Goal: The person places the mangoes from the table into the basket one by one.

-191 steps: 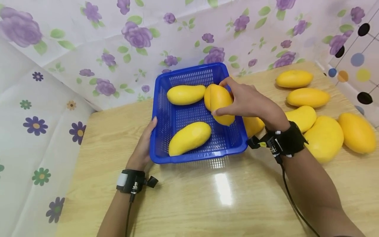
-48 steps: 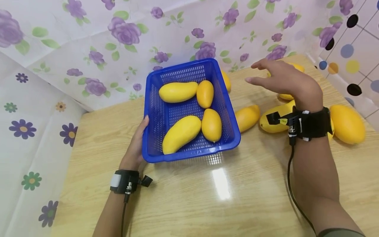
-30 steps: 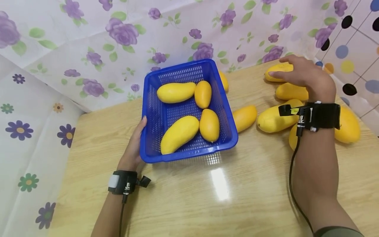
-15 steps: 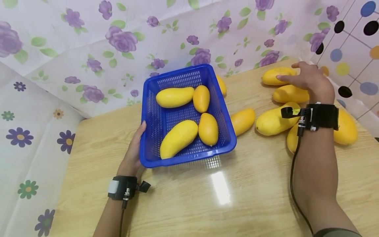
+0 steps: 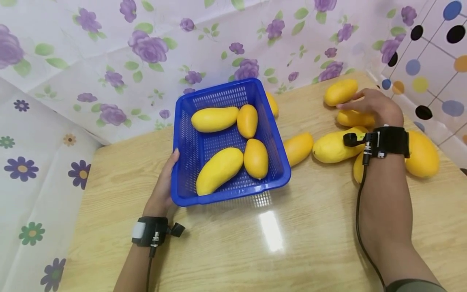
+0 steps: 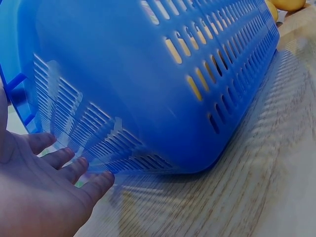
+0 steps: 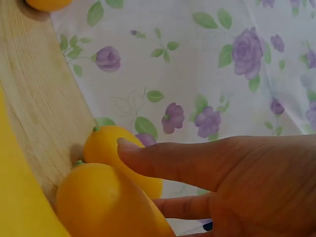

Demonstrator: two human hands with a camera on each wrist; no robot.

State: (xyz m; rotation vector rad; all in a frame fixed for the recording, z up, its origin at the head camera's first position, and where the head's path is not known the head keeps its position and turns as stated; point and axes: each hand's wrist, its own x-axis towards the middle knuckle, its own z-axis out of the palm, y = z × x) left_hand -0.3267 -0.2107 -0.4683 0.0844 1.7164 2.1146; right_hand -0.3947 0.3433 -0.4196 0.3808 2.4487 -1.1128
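My left hand point(image 5: 163, 188) is at the left side of a blue plastic basket point(image 5: 230, 198), thumb by the rim. In the left wrist view its fingers point(image 6: 74, 170) lie extended against the slotted wall. Inside the basket are several yellow mangoes, including a long one point(image 5: 219, 171) in front and a smaller orange-yellow one point(image 5: 256, 159) beside it. My right hand point(image 5: 379, 104) pinches the farthest mango point(image 5: 339, 92) at the right back, its thumb point(image 7: 148, 157) lying across the fruit in the right wrist view. Another mango point(image 5: 354, 118) lies directly below that hand.
Between basket and right arm lie a mango point(image 5: 299, 149) and a larger yellow one point(image 5: 337, 147). A plump mango point(image 5: 422, 156) is right of the wrist strap. One mango point(image 5: 271, 104) shows behind the basket. Flowered sheeting point(image 5: 215, 44) backs the wooden table point(image 5: 226, 247).
A second smaller mango now lies in the basket, released there by my right hand. That hand has since moved right to the far mango, which has turned slightly. The left hand stays at the basket.
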